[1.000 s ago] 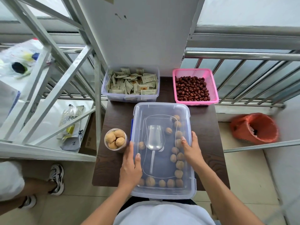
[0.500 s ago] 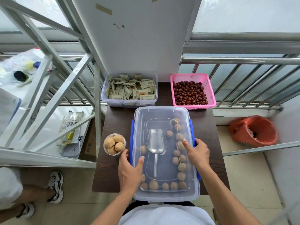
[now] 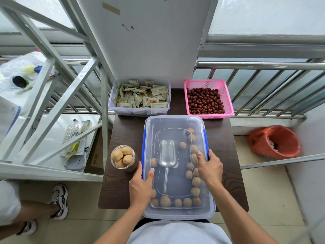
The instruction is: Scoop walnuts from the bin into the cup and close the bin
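While the lidded bin (image 3: 178,214) is lying with its long axis running straight ahead, the left hand (image 3: 141,187) and right hand (image 3: 210,169) are each clamping a blue latch (image 3: 144,147) on its opposite long sides, equally near, with the full cup (image 3: 123,156) standing just left of it.

A balcony-like corner set up for sorting snacks: metal railing (image 3: 255,65), tiled floor (image 3: 263,191), a small wooden desk (image 3: 123,134) with tubs of sachets (image 3: 140,97) and red dates (image 3: 204,101).
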`<state>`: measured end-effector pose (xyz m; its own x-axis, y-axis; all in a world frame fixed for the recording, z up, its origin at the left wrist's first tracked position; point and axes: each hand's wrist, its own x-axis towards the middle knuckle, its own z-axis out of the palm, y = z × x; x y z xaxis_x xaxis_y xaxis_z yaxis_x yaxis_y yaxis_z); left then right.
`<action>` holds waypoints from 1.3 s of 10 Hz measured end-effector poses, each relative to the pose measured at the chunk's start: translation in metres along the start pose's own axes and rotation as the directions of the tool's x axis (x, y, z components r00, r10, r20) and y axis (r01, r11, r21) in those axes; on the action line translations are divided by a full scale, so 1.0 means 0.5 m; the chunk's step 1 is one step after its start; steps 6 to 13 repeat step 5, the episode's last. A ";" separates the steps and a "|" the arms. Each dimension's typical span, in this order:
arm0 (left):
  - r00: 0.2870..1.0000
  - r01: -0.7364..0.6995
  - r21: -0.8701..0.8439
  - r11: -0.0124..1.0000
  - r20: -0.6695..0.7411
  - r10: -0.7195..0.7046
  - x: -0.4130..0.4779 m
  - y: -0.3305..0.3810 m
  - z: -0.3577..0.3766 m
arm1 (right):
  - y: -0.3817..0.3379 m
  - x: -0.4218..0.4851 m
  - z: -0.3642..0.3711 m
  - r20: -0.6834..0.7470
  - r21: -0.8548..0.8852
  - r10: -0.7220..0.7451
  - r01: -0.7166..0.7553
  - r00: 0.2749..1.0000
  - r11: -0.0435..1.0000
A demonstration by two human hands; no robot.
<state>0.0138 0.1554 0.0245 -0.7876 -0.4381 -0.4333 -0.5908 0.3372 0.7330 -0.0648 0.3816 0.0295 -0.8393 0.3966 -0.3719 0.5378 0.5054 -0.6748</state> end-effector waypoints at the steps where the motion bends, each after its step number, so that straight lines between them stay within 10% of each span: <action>1: 1.000 -0.008 0.007 1.000 0.000 0.008 -0.003 0.001 -0.001 | -0.009 -0.007 0.000 0.003 -0.001 0.029 -0.029 1.000 1.000; 5: 0.968 -0.249 0.169 0.954 0.000 0.252 0.016 0.029 0.013 | -0.060 0.017 -0.051 0.042 0.030 0.009 -0.010 0.999 0.999; 13: 0.968 -0.249 0.169 0.954 0.000 0.252 0.016 0.029 0.013 | -0.060 0.017 -0.051 0.042 0.030 0.009 -0.010 0.999 0.999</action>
